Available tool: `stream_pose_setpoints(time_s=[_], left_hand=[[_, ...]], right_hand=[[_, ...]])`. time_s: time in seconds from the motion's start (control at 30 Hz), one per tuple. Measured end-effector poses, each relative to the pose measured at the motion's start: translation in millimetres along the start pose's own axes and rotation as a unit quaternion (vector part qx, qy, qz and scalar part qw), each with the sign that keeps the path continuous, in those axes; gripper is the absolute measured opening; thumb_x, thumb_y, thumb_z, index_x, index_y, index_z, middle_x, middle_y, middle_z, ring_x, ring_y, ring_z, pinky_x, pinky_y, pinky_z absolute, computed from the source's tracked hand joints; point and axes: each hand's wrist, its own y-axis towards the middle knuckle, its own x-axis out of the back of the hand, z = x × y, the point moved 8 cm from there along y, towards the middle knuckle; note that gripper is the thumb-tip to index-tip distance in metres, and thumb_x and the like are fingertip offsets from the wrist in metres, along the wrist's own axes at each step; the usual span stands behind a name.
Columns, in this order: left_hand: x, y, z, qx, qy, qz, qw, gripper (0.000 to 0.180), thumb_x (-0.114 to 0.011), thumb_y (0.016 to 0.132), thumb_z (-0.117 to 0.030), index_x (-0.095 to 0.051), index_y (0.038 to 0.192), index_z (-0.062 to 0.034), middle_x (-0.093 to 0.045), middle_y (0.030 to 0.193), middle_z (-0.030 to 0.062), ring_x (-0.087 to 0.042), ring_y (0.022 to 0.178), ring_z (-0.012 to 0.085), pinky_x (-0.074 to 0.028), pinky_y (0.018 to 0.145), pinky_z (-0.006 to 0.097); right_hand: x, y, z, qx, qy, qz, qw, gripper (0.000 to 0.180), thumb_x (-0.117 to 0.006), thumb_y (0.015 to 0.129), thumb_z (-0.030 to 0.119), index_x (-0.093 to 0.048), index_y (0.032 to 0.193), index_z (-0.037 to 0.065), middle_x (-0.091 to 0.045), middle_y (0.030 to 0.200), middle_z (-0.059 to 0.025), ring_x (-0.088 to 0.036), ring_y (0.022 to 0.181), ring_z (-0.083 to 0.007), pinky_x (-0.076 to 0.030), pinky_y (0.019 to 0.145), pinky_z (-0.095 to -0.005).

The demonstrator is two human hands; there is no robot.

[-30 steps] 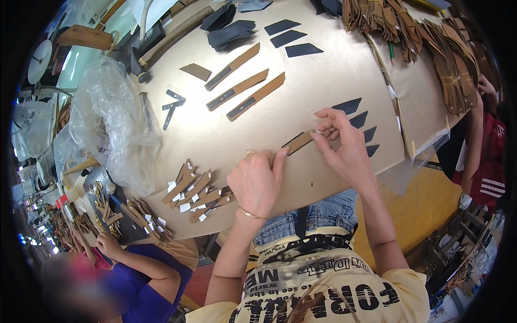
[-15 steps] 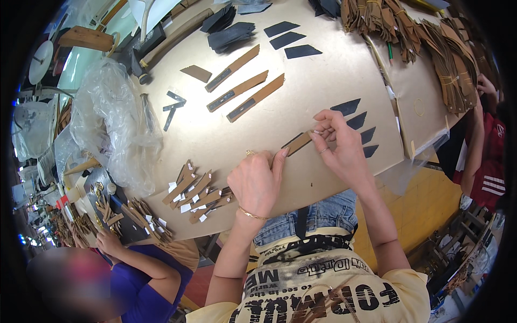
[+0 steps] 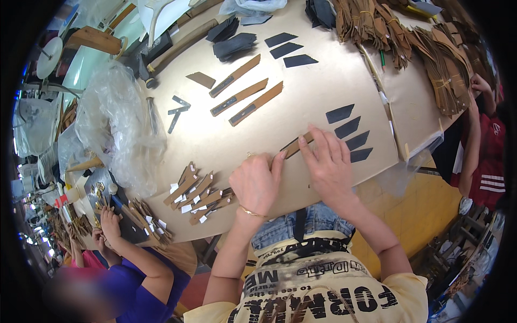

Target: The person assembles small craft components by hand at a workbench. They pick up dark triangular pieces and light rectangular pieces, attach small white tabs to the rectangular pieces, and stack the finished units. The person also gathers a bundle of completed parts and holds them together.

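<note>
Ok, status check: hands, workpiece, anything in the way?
Left hand: thumb at strip's left end. Right hand: fingers at the other. Brown strip: dark-edged, ends partly covered. Four black pieces close right.

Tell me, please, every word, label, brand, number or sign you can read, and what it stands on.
Yellow shirt: large dark lettering is legible; I won't copy it out.
White tags among the brown strips: any print too small to read.
Red shirt: emblem too small to read.
</note>
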Motion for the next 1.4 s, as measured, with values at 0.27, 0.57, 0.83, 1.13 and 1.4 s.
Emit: stream_pose_setpoints(time_s=[0.27, 0.57, 0.83, 1.13, 1.4], left_hand=[[4.6, -2.8, 7.4, -0.025, -0.102, 0.011, 0.994, 0.038, -0.06, 0.095, -0.035, -0.069, 0.074, -0.0051, -0.064, 0.066, 0.017, -0.064, 0.063, 0.0378, -0.048, 0.056, 0.044], [26.1, -12.0, -6.0, -0.153, -0.246, -0.09, 0.953, 0.02, -0.071, 0.089, -0.023, -0.069, 0.088, -0.0028, -0.064, 0.075, 0.0111, -0.06, 0.063, 0.0225, -0.044, 0.056, 0.033], [6.1, -5.8, 6.9, -0.079, -0.299, -0.076, 0.948, 0.017, -0.077, 0.083, -0.021, -0.07, 0.088, -0.006, -0.066, 0.084, 0.0076, -0.068, 0.077, 0.0215, -0.051, 0.065, 0.033], [0.4, -2.9, 4.2, -0.063, -0.255, -0.084, 0.961, 0.012, -0.077, 0.081, -0.014, -0.073, 0.089, -0.0062, -0.067, 0.08, 0.0045, -0.063, 0.066, 0.0145, -0.042, 0.055, 0.028], [-4.7, -1.1, 9.3, -0.05, -0.252, -0.081, 0.963, 0.01, -0.075, 0.081, -0.011, -0.074, 0.089, -0.0061, -0.066, 0.076, 0.0044, -0.052, 0.055, 0.0145, -0.041, 0.053, 0.029]], right_hand=[[3.5, 0.1, 23.0, 0.038, 0.201, -0.034, 0.978, 0.048, -0.068, 0.082, 0.013, -0.061, 0.128, 0.004, -0.066, 0.112, -0.008, -0.06, 0.111, -0.0224, -0.049, 0.089, -0.0355], [-0.4, 13.9, 2.9, -0.063, 0.277, -0.036, 0.958, 0.022, -0.073, 0.076, 0.007, -0.071, 0.098, 0.009, -0.07, 0.093, -0.0062, -0.065, 0.092, -0.0226, -0.048, 0.077, -0.0369], [-6.4, 19.8, -21.1, -0.129, 0.393, 0.024, 0.91, 0.016, -0.072, 0.083, 0.014, -0.073, 0.095, 0.004, -0.071, 0.09, -0.0094, -0.065, 0.084, -0.0253, -0.044, 0.082, -0.0368], [-5.0, 20.2, -22.7, -0.134, 0.405, 0.019, 0.904, 0.018, -0.071, 0.085, 0.016, -0.073, 0.095, 0.002, -0.072, 0.09, -0.0113, -0.066, 0.082, -0.0246, -0.042, 0.085, -0.0362], [-8.8, 16.7, -26.3, -0.149, 0.408, 0.011, 0.901, 0.019, -0.07, 0.086, 0.017, -0.072, 0.095, 0.0, -0.071, 0.089, -0.0127, -0.066, 0.081, -0.0264, -0.042, 0.086, -0.037]])
